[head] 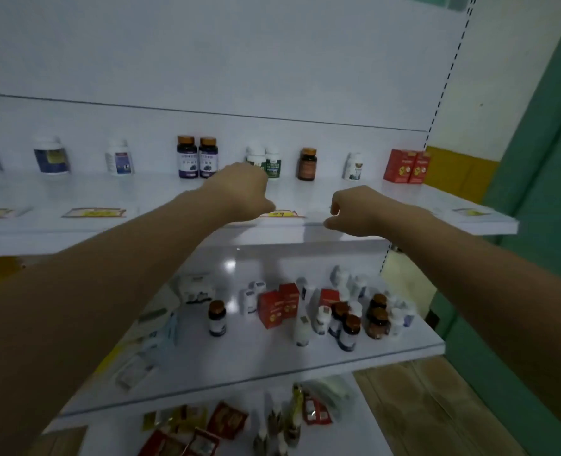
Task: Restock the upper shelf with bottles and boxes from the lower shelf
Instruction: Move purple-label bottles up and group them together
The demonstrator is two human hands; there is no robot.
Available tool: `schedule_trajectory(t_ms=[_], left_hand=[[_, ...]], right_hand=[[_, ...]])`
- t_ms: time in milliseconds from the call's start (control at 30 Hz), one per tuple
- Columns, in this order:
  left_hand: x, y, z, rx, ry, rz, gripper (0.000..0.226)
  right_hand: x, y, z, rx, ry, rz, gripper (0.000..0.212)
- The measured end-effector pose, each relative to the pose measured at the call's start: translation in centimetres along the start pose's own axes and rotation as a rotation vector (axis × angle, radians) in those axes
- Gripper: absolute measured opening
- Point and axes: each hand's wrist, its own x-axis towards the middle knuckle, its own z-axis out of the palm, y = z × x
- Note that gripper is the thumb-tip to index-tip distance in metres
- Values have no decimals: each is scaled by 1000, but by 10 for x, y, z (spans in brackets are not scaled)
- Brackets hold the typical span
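Bottles and red boxes crowd the right half of the lower shelf, too blurred for any label to be read. The pale packs at that shelf's left end are smeared and partly hidden behind the left forearm. On the upper shelf a spaced row stands against the back panel. At the left are white bottles, the outermost cut by the frame edge. Then come two dark bottles with orange caps, two green-labelled white bottles, a brown bottle, one more white bottle and, at the right end, paired red cartons. The left hand reaches in over the shelf with its back to the camera and covers the lower left of the green-labelled white bottles. Its fingers curl away out of sight, so I cannot tell whether it grips or even touches one. The right hand hovers at the shelf's front edge, just right of a yellow price tag. Its fingers and thumb are loosely curled with a gap between them, and it holds nothing. Both forearms are bare and stretched forward.
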Motion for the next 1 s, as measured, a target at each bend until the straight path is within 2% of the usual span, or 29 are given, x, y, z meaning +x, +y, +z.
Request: schedule_trajectory(t_ms=[133, 367, 400, 467, 600, 733, 1000], left_hand=[[-53, 25, 26, -100, -80, 70, 36], [-101, 27, 116, -187, -314, -8, 35], [-103, 26, 129, -196, -341, -19, 36], [-103, 26, 156, -222, -409, -62, 41], [-88, 39, 211, -295, -492, -142, 44], [-55, 72, 258, -334, -505, -174, 46], [50, 131, 349, -319, -476, -203, 40]], right_hand=[[-52, -8, 24, 25, -107, 41, 39], [-89, 12, 88, 97, -237, 132, 44], [-89, 18, 97, 115, -253, 139, 42], [-86, 34, 120, 130, -281, 157, 17], [-74, 74, 173, 172, -353, 175, 13], [-55, 118, 221, 233, -391, 180, 46], [13, 187, 306, 317, -440, 139, 42]])
